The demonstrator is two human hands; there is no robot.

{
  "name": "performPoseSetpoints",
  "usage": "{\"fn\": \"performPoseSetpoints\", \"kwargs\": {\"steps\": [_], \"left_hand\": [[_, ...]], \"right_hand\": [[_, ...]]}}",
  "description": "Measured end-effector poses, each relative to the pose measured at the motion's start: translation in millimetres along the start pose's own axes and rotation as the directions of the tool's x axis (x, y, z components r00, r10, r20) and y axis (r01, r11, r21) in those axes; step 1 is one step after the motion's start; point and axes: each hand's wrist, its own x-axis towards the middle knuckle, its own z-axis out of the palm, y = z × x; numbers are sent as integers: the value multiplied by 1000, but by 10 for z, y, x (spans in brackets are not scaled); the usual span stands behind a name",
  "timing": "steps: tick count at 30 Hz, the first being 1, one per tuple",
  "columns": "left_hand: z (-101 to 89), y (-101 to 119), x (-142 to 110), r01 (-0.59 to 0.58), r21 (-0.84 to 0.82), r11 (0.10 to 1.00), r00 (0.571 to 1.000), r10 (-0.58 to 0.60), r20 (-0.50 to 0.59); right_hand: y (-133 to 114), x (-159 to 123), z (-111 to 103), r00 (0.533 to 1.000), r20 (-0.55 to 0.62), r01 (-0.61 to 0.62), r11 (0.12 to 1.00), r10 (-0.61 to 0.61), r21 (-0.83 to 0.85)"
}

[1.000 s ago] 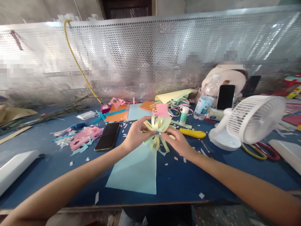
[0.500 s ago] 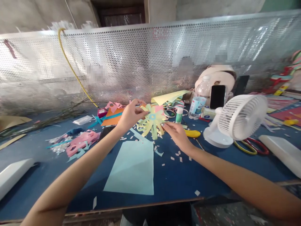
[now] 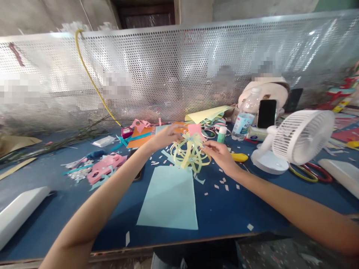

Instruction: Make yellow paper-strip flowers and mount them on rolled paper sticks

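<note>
Between my hands, above the table, is a yellow paper-strip flower (image 3: 191, 157), its looped strips forming an open ball shape. My left hand (image 3: 168, 136) is closed in a pinch at its upper left side. My right hand (image 3: 220, 152) grips its right side between thumb and fingers. Just below lies a light blue paper sheet (image 3: 169, 200) on the blue table. A pink paper square (image 3: 195, 129) shows behind the flower. Close to my right hand stand a green and white glue stick (image 3: 221, 135) and a yellow-handled tool (image 3: 239, 157) that I cannot identify.
On the right are a white fan (image 3: 303, 138), a water bottle (image 3: 243, 121), a phone (image 3: 266, 113) and scissors (image 3: 304, 172). Pink and blue paper scraps (image 3: 106, 167) lie left. A perforated metal panel (image 3: 157, 74) closes off the back, with a yellow cable (image 3: 92, 80) against it.
The flower has tipped from facing me to a side-on view, so its strips now show as a rounded cage. Both hands keep hold of it; the whole view has shifted slightly.
</note>
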Motion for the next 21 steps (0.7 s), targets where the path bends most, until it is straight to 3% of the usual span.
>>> {"fn": "performPoseSetpoints", "kwargs": {"steps": [6, 10, 13, 16, 18, 21], "left_hand": [[59, -94, -8, -44, 140, 989, 998, 36, 58], [-41, -113, 5, -54, 298, 953, 998, 62, -18], [-235, -64, -3, -68, 435, 898, 982, 137, -128], [-535, -30, -54, 16, 604, 797, 929, 211, -303], [-775, -73, -104, 197, 663, 723, 852, 208, -480], [-1124, -284, -164, 343, 566, 749, 767, 125, -630]], "right_hand": [[15, 5, -38, 999, -31, -10, 1000, 10, -9], [23, 20, -62, 999, -45, -17, 1000, 16, -17], [49, 31, -74, 998, -51, -22, 1000, 21, -19], [69, 33, -68, 998, -49, -28, 999, 27, -18], [74, 28, -55, 999, -40, -29, 1000, 29, -11], [73, 11, -32, 1000, -15, -24, 1000, 24, 6]]}}
